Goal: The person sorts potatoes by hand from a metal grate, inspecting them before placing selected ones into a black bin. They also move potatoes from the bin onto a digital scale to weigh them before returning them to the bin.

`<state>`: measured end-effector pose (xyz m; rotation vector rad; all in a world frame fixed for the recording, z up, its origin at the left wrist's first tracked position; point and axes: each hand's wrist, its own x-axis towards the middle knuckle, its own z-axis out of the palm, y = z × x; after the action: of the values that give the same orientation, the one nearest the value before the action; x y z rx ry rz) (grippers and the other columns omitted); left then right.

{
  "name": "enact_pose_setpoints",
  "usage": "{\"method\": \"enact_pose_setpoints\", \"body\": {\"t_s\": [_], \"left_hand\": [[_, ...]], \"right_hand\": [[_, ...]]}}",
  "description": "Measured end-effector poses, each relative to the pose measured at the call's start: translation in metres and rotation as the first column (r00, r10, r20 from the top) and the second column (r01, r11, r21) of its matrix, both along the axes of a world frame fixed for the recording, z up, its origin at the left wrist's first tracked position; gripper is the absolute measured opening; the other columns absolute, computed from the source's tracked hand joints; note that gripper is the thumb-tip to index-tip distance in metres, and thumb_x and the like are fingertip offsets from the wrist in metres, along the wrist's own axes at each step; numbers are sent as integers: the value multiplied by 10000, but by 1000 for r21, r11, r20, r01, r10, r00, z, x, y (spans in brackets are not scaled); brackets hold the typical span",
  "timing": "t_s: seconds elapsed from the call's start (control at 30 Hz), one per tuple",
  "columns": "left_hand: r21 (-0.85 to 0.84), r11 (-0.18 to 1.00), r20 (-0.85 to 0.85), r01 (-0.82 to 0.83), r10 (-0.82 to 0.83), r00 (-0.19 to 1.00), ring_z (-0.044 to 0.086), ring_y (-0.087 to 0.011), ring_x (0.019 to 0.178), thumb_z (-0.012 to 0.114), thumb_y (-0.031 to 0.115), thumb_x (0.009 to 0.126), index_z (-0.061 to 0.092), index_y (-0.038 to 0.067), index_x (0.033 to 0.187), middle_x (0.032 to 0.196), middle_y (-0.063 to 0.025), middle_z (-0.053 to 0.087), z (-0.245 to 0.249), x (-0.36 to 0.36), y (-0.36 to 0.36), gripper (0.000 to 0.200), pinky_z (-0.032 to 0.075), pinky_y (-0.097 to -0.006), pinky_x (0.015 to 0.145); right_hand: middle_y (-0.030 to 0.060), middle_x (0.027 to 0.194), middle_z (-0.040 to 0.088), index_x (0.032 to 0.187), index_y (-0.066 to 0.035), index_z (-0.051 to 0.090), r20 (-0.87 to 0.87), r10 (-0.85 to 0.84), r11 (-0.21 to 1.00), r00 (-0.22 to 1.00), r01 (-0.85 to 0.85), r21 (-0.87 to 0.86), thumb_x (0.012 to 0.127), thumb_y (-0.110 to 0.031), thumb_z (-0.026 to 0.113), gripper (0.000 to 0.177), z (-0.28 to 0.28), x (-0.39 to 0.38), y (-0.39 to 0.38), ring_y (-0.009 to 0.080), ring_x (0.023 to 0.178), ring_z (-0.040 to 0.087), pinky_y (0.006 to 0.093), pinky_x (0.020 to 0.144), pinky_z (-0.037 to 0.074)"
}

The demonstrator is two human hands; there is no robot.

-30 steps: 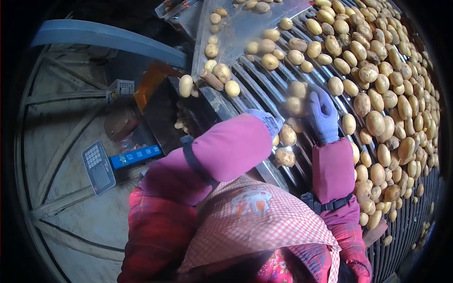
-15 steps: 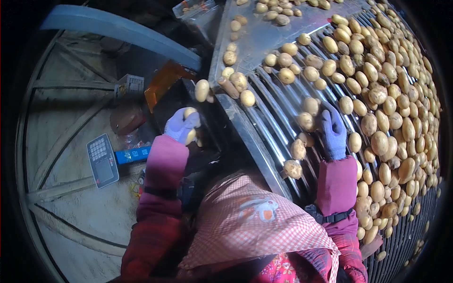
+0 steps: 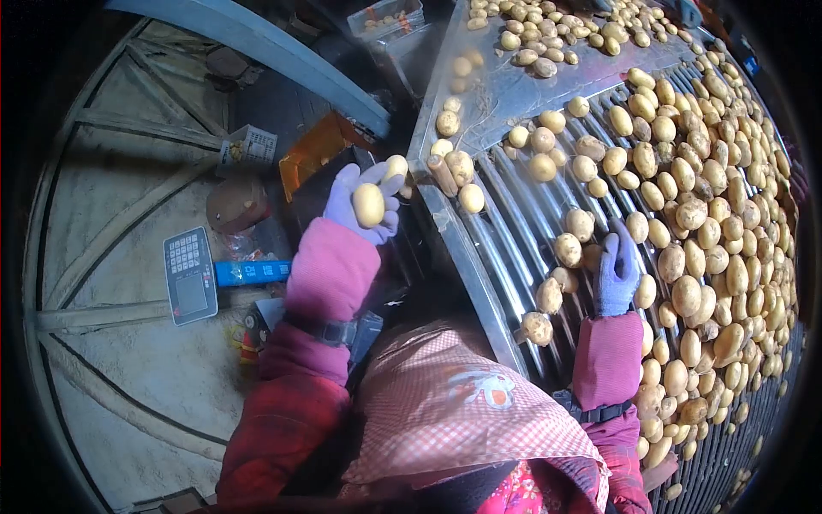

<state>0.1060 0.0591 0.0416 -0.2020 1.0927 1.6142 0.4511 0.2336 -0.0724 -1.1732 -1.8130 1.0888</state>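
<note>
My left hand (image 3: pixel 360 204), in a pale blue glove with a pink sleeve, is off the left edge of the roller table (image 3: pixel 479 257), above a dark bin (image 3: pixel 310 195). A yellow potato (image 3: pixel 369 206) lies in its palm, and a second potato (image 3: pixel 396 166) sits by its fingertips. My right hand (image 3: pixel 618 274), also gloved, rests flat on the metal rollers with its fingers spread. It holds nothing. Loose potatoes (image 3: pixel 567 249) lie just left of it, and a dense mass of potatoes (image 3: pixel 711 231) covers the rollers to its right.
A steel chute (image 3: pixel 514 81) at the top carries more potatoes. On the concrete floor at left stand a weighing scale (image 3: pixel 190 274), a blue box (image 3: pixel 253 272), a small carton (image 3: pixel 248 146) and an orange crate (image 3: pixel 318 147). A blue beam (image 3: pixel 257 38) crosses the upper left.
My left hand left the rollers with a potato, crossed the table's left edge and rose over the bin. My right hand slid slightly nearer along the rollers.
</note>
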Motion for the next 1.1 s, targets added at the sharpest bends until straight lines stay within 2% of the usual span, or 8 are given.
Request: {"method": "enact_pose_setpoints", "body": {"t_s": [0.07,0.17,0.3,0.47,0.6,0.67,0.9,1.1], "left_hand": [[41,998,87,-40,37,996,623,-203,745,471,441,913,559,115,1222,998,-114,657,-2,6,2,458,499,-324,597],[265,964,202,-12,-43,978,605,-306,956,524,342,897,507,107,1272,1167,-149,583,-13,0,-8,443,529,-376,678],[163,968,24,-193,192,981,494,-352,1188,569,229,861,356,140,1401,1372,-196,424,-6,-16,-38,588,529,-440,796],[106,942,-31,-320,324,945,533,-358,1143,603,205,845,412,139,1354,1344,-168,450,-54,-48,-73,548,549,-453,842],[-275,804,-83,-527,527,846,639,-248,881,655,420,841,590,139,1069,1030,-84,619,-80,-49,-75,368,569,-388,659],[-265,934,143,-241,286,948,615,-197,731,667,583,768,606,194,998,852,-39,624,-86,-59,-87,456,439,-301,518],[-246,945,-34,-216,214,976,608,-199,681,527,669,807,617,220,984,828,-42,638,-102,-103,-25,491,476,-297,552],[73,969,-338,-235,246,909,552,-406,1105,468,563,885,305,53,1403,1334,-240,454,-23,-169,74,744,478,-469,888]], "right_hand": [[166,1089,643,1171,-6,599,-31,-220,951,975,222,216,946,-153,510,283,-3,1,4,268,1032,604,364,929,448],[194,1124,617,1164,-18,598,250,-196,884,948,60,463,901,-141,544,295,2,4,8,351,1072,576,444,952,429],[193,1128,616,1161,-22,595,359,-194,868,913,-12,497,907,-174,544,301,-4,4,11,359,1092,563,452,968,413],[205,1129,618,1152,1,610,185,-318,914,930,249,320,951,-198,497,305,-14,8,13,340,1052,581,406,951,428],[207,1146,609,1183,-4,589,302,-371,887,878,239,395,954,-208,494,321,-20,9,17,347,1071,564,408,951,431],[177,1141,620,1187,-17,593,335,-394,855,856,207,475,962,-241,483,336,-28,11,21,311,1075,563,390,954,426],[185,1146,614,1085,-26,635,515,-519,734,682,47,678,898,-208,567,270,-29,8,26,341,1049,578,427,920,446],[178,1158,612,1091,-39,640,556,-511,739,655,5,673,880,-234,579,294,-36,17,33,339,1062,575,424,920,448]]}}
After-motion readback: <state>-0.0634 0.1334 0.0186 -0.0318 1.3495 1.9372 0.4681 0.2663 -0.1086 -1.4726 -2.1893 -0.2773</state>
